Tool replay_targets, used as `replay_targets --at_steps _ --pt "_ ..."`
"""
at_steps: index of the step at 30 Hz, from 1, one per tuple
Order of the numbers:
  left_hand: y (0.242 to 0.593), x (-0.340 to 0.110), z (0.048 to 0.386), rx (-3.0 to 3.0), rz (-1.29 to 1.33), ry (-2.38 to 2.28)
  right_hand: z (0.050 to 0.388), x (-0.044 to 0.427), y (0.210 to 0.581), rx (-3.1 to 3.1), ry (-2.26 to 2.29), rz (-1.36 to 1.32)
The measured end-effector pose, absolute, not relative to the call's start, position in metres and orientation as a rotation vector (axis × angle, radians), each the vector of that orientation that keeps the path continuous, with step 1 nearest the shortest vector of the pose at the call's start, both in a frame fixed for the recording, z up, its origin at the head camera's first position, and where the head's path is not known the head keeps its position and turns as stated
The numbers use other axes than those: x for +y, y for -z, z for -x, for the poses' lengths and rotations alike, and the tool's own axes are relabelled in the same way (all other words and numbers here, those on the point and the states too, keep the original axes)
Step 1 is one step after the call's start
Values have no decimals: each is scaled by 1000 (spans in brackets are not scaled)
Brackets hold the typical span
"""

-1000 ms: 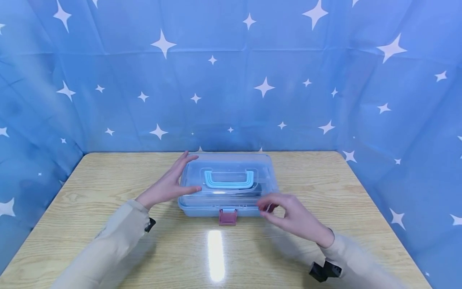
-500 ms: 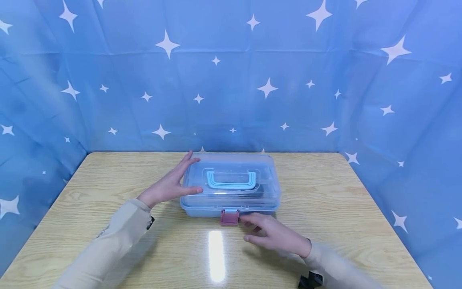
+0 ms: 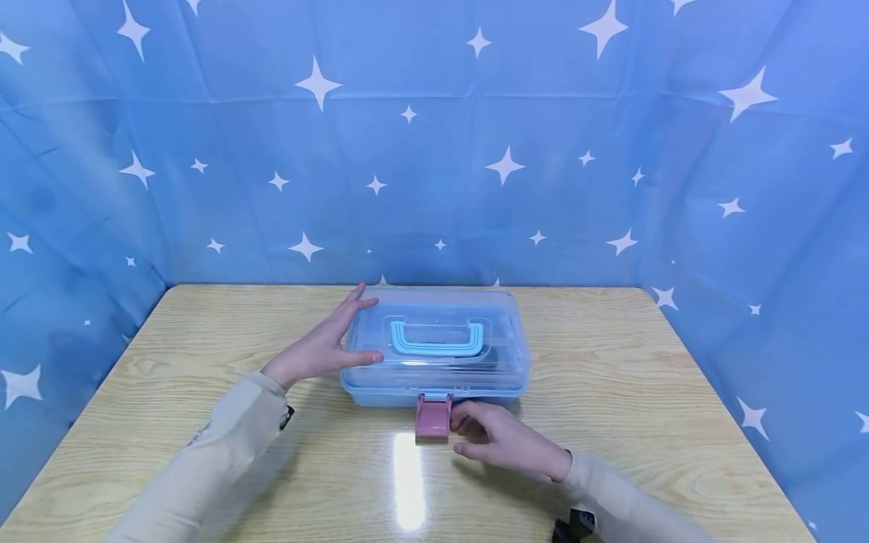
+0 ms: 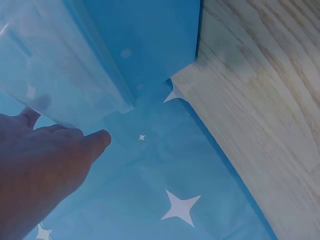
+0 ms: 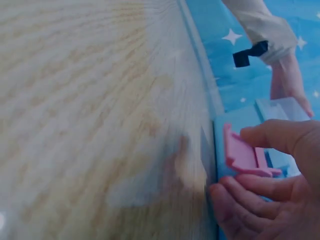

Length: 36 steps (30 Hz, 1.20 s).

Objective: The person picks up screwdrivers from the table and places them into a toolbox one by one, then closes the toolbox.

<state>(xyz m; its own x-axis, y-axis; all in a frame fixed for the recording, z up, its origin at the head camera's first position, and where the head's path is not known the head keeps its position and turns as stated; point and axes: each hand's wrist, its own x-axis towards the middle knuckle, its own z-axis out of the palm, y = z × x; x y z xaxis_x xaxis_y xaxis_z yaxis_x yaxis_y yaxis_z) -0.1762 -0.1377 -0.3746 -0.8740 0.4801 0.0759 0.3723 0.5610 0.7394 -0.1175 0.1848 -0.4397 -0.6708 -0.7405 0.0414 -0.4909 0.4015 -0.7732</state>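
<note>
A clear-lidded light blue plastic storage box (image 3: 380, 397) stands near the back of the table, its lid down and its blue carry handle (image 3: 437, 349) folded flat. My left hand (image 3: 319, 351) rests on the box's left end, thumb over the lid's front and fingers spread toward the back. In the left wrist view, that hand (image 4: 45, 160) lies against the clear lid (image 4: 55, 75). At the front, a pink latch (image 3: 432, 420) sticks outward. My right hand (image 3: 502, 440) has its bent fingers at the latch's right edge, the thumb lower and apart. In the right wrist view, the latch (image 5: 242, 152) shows between thumb and fingers.
The wood-grain table (image 3: 224, 332) extends on both sides and in front of the box. A blue cloth with white stars (image 3: 434, 151) hangs behind and along both sides. Dark straps with small devices (image 3: 573, 526) sit at the wrists.
My right hand has moved left from the box's front right corner to the latch. The pink latch has swung further outward. My left hand has stayed on the box.
</note>
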Motion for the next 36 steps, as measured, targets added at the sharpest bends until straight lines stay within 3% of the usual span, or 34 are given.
replay_targets --at_steps 21,36 --pt "372 -139 176 2659 -737 -1184 112 176 430 2443 1386 1001" --pt "375 -139 178 2629 -757 -1224 118 160 410 2569 1407 648"
